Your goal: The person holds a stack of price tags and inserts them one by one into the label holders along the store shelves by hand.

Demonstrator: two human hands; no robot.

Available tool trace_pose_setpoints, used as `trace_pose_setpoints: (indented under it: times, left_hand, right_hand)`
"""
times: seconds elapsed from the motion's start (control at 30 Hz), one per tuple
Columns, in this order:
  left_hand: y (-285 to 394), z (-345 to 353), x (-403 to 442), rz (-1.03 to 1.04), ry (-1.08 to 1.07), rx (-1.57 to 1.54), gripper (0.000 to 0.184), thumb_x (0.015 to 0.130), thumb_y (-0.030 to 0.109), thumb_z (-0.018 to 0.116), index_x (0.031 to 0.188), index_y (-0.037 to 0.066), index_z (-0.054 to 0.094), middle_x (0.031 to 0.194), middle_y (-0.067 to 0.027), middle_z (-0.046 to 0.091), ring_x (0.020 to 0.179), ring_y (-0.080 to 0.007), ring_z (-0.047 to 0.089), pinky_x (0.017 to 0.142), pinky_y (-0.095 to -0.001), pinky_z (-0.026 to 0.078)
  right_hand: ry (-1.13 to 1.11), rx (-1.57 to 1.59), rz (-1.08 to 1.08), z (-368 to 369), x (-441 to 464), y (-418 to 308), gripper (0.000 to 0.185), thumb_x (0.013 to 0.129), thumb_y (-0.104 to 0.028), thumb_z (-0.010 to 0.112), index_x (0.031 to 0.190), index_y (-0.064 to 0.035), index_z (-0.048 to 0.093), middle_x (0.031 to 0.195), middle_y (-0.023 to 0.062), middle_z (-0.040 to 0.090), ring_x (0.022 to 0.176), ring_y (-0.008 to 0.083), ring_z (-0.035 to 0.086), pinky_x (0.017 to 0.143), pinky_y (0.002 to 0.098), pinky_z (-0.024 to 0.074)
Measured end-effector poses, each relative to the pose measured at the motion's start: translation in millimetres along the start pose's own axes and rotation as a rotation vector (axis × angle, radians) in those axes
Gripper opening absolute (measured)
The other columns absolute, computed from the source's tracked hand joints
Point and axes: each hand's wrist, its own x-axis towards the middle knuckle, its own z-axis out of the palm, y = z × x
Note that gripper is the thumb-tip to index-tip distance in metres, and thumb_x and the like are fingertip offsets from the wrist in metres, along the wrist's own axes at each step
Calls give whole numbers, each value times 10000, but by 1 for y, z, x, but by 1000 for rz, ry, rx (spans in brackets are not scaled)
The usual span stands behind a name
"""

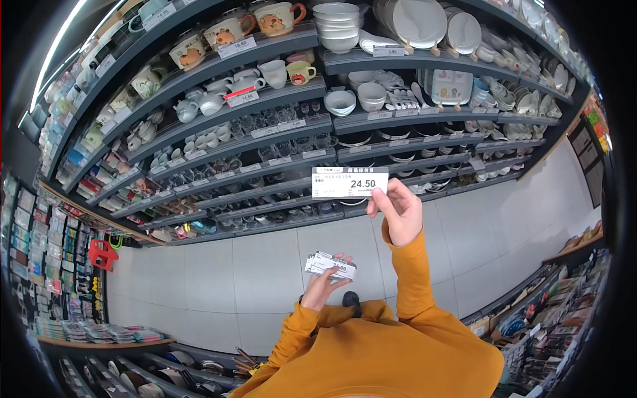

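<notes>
Held up in front of the shelves is a white price tag [346, 188] with a dark top band, reading 24.50. My right hand [399, 211] pinches it by its lower right corner between thumb and fingers. Lower down, near my body, my left hand [322, 285] is closed around a stack of price tags [330, 266], fanned slightly, with the thumb across the top one. Both arms are in mustard-orange sleeves. Beyond the raised tag, shelf fronts carry similar price tags [389, 50] in their label strips.
Tiered dark shelves [279, 142] ahead hold cups, glasses, bowls and plates. White bowls [340, 101] and cartoon mugs [275, 18] stand on upper tiers. A red basket [103, 254] is at the left. Grey floor tiles [265, 259] lie below; more goods racks stand behind and at both sides.
</notes>
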Motion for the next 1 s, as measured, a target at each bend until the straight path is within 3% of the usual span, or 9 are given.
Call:
trace_pose_setpoints:
  times: [1.0]
  left_hand:
    - [-18,13,5,-101,6,40,339,952,153,444,1276,55,465,1285,-108,551,1129,-191,559,867,-329,513]
  right_hand:
    - [-57,5,57,-5,3,29,84,928,-58,566,905,22,577,749,51,618,675,92,562,653,229,452]
